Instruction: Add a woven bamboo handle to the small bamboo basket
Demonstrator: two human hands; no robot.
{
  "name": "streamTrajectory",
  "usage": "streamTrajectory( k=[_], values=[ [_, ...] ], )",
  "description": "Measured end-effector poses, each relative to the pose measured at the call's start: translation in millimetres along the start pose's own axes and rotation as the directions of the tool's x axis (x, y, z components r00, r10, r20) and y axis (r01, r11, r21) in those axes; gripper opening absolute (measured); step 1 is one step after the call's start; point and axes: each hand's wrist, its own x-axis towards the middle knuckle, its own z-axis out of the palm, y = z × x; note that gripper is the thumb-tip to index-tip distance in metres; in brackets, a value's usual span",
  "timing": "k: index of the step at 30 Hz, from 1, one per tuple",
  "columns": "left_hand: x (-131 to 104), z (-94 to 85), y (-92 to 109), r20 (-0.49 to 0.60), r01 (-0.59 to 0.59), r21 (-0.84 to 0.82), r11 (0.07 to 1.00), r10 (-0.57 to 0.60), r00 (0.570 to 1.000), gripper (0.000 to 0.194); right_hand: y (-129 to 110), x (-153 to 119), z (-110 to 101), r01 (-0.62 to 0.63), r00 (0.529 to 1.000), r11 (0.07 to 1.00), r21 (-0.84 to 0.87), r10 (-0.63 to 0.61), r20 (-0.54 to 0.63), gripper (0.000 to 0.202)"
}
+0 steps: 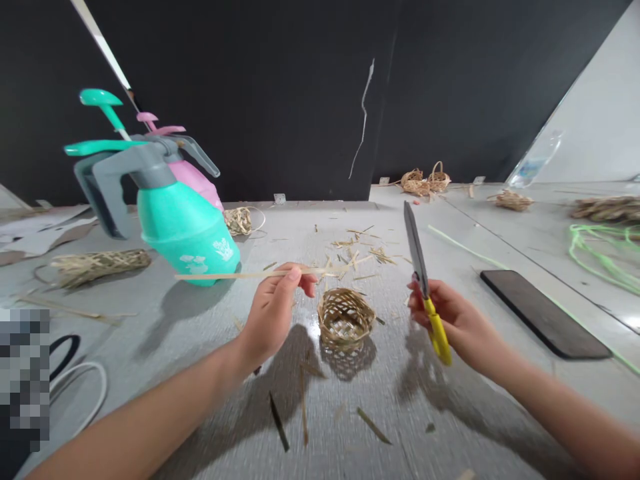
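Between thumb and fingers, my left hand (275,310) pinches a thin pale bamboo strip (225,275) that lies nearly level across the view. My right hand (447,317) is closed around a pair of scissors (424,273) with yellow handles; the blades point up and look closed together. Between my hands, a small woven basket (346,317) with an open top rests on the grey surface. Neither hand touches it. Cut scraps (373,427) of strip are strewn in front of the basket, and more lie behind it.
At the left stand a teal spray bottle (187,223) and a pink one (195,180) behind it. A woven bundle (100,267) lies beside them. On the right are a dark phone (545,313) and green cord (607,253). Small baskets (439,179) sit by the black wall.
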Motion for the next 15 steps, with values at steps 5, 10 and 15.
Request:
streamTrajectory(
  k=[5, 10, 15],
  values=[
    [-1.7, 1.8, 7.7, 0.041, 0.009, -0.001, 1.0, -0.009, 0.999, 0.032, -34.9, -17.5, 9.4, -0.122, 0.968, 0.992, -0.017, 0.123, 0.22, 0.044],
    [-2.5, 3.4, 7.7, 0.022, 0.03, -0.023, 0.999, -0.03, 0.999, 0.03, -53.7, -26.9, 2.5, -0.076, 0.937, 0.974, -0.212, 0.142, 0.318, 0.049],
    [-3.7, 4.3, 9.6, 0.037, 0.021, -0.018, 1.0, -0.02, 0.999, 0.03, -51.4, -31.1, -2.1, 0.098, 0.925, 0.954, -0.283, 0.018, 0.381, 0.038]
  ],
)
